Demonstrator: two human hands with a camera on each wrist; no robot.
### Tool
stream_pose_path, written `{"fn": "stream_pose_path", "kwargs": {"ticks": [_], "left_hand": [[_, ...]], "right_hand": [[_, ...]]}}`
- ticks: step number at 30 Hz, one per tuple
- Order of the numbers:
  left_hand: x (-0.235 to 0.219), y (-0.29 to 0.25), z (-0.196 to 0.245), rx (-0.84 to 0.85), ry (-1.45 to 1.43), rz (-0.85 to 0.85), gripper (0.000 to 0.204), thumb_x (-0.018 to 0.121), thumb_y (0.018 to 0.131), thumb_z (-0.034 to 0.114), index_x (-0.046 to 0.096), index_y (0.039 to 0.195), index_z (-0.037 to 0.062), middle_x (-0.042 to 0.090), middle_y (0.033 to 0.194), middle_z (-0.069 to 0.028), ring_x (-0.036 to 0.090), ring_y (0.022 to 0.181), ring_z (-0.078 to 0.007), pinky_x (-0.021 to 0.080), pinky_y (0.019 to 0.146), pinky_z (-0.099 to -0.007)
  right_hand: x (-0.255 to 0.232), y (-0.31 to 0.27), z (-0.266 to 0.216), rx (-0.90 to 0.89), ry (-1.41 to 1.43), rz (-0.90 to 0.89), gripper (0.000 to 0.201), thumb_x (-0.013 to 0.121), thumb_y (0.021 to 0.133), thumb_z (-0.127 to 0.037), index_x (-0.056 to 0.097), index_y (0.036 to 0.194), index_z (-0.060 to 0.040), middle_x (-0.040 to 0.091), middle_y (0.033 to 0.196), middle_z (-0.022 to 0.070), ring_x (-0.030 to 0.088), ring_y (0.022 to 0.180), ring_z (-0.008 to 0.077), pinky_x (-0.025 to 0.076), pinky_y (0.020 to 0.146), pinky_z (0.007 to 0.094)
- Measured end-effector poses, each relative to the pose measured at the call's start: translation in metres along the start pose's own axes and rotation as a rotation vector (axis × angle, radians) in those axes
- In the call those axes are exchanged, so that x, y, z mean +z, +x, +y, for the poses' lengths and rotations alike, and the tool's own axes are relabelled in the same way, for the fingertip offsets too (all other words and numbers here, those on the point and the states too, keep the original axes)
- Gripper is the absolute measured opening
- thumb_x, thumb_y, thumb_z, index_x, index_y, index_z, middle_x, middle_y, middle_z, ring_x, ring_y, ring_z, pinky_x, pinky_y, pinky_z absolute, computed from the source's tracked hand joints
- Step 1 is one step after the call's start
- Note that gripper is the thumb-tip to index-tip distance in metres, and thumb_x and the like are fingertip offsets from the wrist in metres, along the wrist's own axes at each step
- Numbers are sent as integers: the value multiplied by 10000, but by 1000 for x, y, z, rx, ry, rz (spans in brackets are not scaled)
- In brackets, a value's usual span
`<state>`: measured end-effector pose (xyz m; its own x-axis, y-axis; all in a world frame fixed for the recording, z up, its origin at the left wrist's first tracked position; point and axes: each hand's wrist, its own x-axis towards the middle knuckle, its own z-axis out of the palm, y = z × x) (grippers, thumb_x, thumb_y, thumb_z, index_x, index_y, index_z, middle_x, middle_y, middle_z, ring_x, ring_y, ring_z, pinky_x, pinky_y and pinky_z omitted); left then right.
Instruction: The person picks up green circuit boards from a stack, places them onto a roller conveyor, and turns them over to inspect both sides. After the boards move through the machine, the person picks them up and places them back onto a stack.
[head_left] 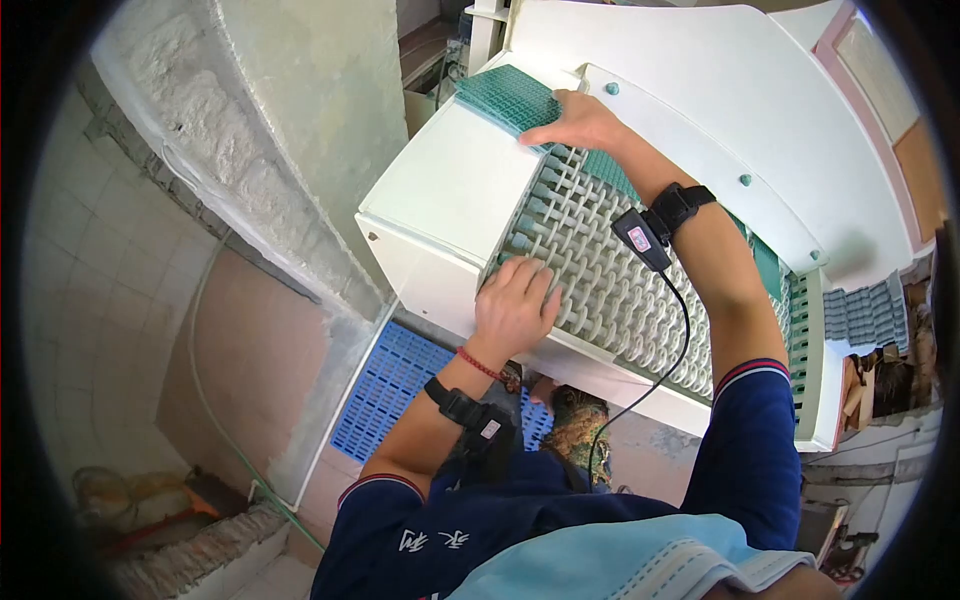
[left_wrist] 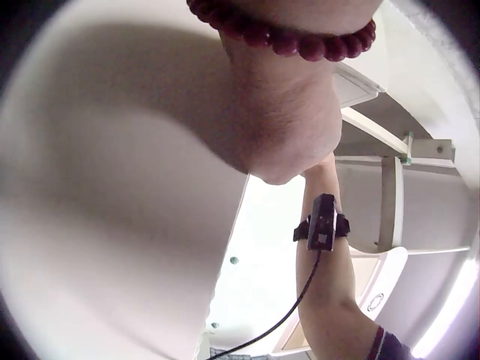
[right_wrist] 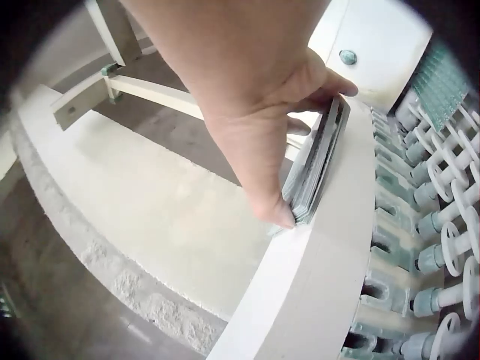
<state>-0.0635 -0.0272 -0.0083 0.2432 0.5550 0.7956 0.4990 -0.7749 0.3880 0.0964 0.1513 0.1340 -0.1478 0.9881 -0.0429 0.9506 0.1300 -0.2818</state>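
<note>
My right hand [head_left: 585, 122] grips a stack of thin green textured sheets [head_left: 508, 98] at the far end of the machine's white top. In the right wrist view the stack [right_wrist: 319, 165] shows its layered edges, with thumb at one end and fingers at the other. My left hand [head_left: 515, 305] rests on the machine's near edge, its fingers bent over the rim beside the rollers [head_left: 610, 265]. Most of the left fingers are hidden in the left wrist view, where the wrist [left_wrist: 285, 142] hangs by the white side panel [left_wrist: 112, 187].
Rows of white disc rollers fill the machine bed, with another green sheet [head_left: 608, 172] lying on them. A raised white cover [head_left: 700, 80] stands behind. To the left rises a rough concrete pillar [head_left: 290, 130]. A blue slatted mat [head_left: 385, 385] lies on the floor.
</note>
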Motion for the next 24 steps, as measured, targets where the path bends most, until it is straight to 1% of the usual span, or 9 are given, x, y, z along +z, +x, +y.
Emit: {"fn": "stream_pose_path", "kwargs": {"ticks": [6, 9, 12, 13, 16, 17, 20, 21, 24], "left_hand": [[-1, -2, -1, 16, -24, 6, 170, 676, 702, 106, 619, 842, 27, 622, 904, -94, 594, 867, -272, 501, 722, -345], [-2, -2, 1, -3, -21, -11, 203, 678, 705, 111, 620, 876, 18, 621, 935, -107, 590, 893, -276, 501, 746, -347], [-3, -1, 4, -39, -52, 3, 261, 685, 706, 120, 617, 930, 4, 612, 977, -135, 571, 946, -306, 490, 796, -358], [-5, -1, 3, -87, -86, -55, 340, 648, 797, 150, 560, 1084, -9, 582, 1097, -143, 551, 1024, -284, 475, 834, -375], [9, -3, 28, -443, -781, 66, 406, 547, 909, 204, 443, 1240, -6, 531, 1203, -112, 527, 1066, -224, 456, 869, -354], [10, -4, 37, -484, -915, -48, 456, 461, 962, 244, 333, 1328, 2, 479, 1260, -114, 495, 1111, -195, 435, 907, -330], [37, -13, 60, -766, -1464, -180, 472, 468, 960, 244, 320, 1336, 1, 485, 1239, -150, 488, 1135, -222, 409, 945, -320], [48, -15, 66, -823, -1539, -51, 427, 491, 946, 189, 363, 1310, 4, 499, 1214, -168, 519, 1100, -233, 434, 918, -330], [35, -15, 63, -687, -1487, -97, 366, 482, 922, 106, 413, 1259, -17, 519, 1197, -146, 554, 1049, -226, 466, 885, -334]], "right_hand": [[-11, -21, 0, 23, -89, 136, 1073, 728, 492, -590, 451, 1233, 134, 560, 1126, 312, 562, 1071, 377, 438, 927, 364], [-11, -55, 14, 17, -115, 326, 1008, 724, 479, -586, 499, 1139, 142, 613, 994, 292, 616, 944, 366, 485, 816, 366], [-17, -113, 23, 122, 85, 289, 1053, 750, 494, -543, 437, 1247, 123, 536, 1173, 305, 548, 1098, 359, 411, 959, 359], [-15, -136, 26, 133, 144, 291, 1043, 760, 494, -524, 438, 1244, 125, 536, 1173, 302, 546, 1100, 355, 410, 960, 360], [4, -200, 30, 165, 300, 310, 1028, 792, 489, -478, 438, 1235, 136, 538, 1169, 294, 539, 1108, 346, 410, 959, 365], [19, -220, 33, 178, 336, 321, 1032, 804, 486, -468, 435, 1232, 143, 538, 1167, 290, 535, 1111, 344, 411, 957, 367], [61, -265, 19, 213, 324, 351, 1099, 801, 511, -537, 383, 1249, 162, 548, 1118, 319, 555, 1070, 380, 433, 933, 375], [76, -274, 14, 227, 348, 359, 1104, 809, 515, -536, 378, 1249, 167, 547, 1116, 322, 553, 1072, 380, 431, 937, 374], [85, -293, 19, 219, 547, 360, 964, 820, 629, -408, 374, 1237, 193, 599, 1030, 272, 607, 972, 307, 490, 824, 345]]}}
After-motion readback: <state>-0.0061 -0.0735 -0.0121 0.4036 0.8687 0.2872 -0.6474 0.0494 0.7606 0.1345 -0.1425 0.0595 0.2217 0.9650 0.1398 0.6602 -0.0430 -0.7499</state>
